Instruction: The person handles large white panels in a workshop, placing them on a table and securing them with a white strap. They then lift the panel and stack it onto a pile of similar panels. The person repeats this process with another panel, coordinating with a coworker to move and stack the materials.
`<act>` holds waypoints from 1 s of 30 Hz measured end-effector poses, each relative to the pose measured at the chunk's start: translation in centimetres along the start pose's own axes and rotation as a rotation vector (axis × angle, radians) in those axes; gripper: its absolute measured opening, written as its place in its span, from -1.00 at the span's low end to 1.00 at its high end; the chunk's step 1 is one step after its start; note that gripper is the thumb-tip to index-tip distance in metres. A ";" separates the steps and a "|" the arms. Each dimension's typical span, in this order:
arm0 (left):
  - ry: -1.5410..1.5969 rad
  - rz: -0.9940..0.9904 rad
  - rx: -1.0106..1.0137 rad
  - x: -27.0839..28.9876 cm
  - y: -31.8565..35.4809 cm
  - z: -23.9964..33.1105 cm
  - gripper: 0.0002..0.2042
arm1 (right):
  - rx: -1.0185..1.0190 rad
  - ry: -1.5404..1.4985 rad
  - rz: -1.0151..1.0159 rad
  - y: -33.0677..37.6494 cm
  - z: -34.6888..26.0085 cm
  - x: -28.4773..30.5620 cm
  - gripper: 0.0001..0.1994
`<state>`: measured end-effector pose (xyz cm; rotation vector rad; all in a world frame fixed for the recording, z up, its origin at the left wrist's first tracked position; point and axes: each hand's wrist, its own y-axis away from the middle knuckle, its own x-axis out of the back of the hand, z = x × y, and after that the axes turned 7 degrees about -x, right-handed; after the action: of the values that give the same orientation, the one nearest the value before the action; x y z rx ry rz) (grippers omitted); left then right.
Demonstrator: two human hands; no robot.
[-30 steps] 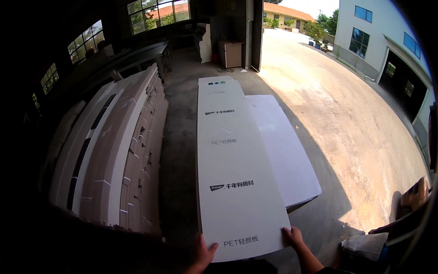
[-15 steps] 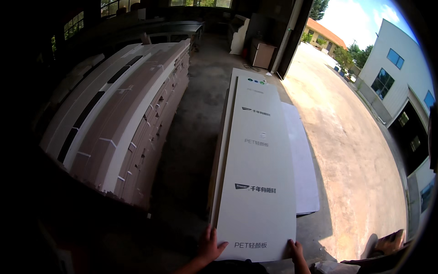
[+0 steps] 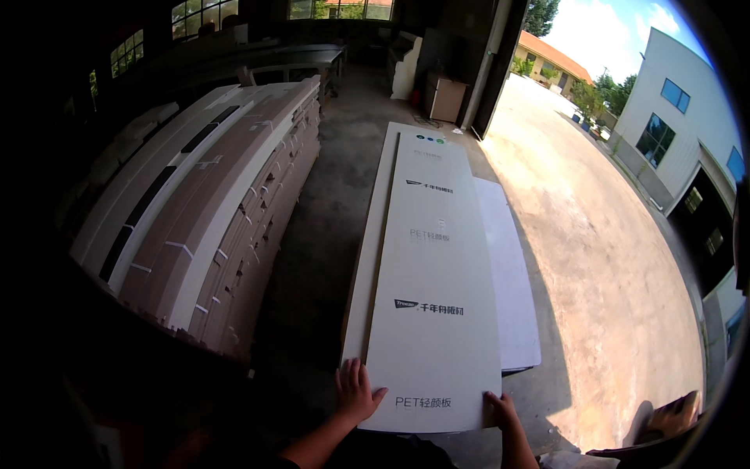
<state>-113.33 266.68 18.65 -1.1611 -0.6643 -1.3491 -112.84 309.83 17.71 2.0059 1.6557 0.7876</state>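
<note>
A long pale board (image 3: 433, 273) with dark print lies lengthwise before me. Under it, a second pale board (image 3: 365, 281) shows as a strip along the left side. At the near left corner rests my left hand (image 3: 359, 395), fingers apart and stretched over that strip, thumb on the top board's face. My right hand (image 3: 502, 409) grips the top board's right edge near its near corner, thumb on top; its other fingers are partly hidden. A white sheet (image 3: 508, 273) juts out beneath on the right.
A tall stack of strapped brown and white panels (image 3: 195, 203) stands to the left across a dark strip of floor. A cabinet (image 3: 447, 98) is beyond the boards' far end. Sunlit concrete (image 3: 601, 258) spreads outside the open doorway at right.
The strip of lower board showing along the left has widened. Both hands and the board's near end sit slightly higher and further left in the view, which has also shifted a little.
</note>
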 end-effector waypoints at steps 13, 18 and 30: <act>0.176 0.191 0.231 -3.8 -1.1 -1.4 -0.18 | 0.253 0.435 0.201 -3.9 0.2 0.2 -0.41; 0.491 0.233 0.383 -4.6 -0.7 -3.4 -0.08 | 0.273 0.631 0.299 -2.5 -1.2 -0.2 -0.46; 0.974 -0.011 0.500 -5.4 1.7 -5.5 -0.17 | 0.286 0.938 0.309 -1.1 -2.2 -1.3 -0.33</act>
<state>-113.97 263.54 11.45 -0.0382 -0.2484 -1.4428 -115.32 308.75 18.47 2.2800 2.0115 1.9176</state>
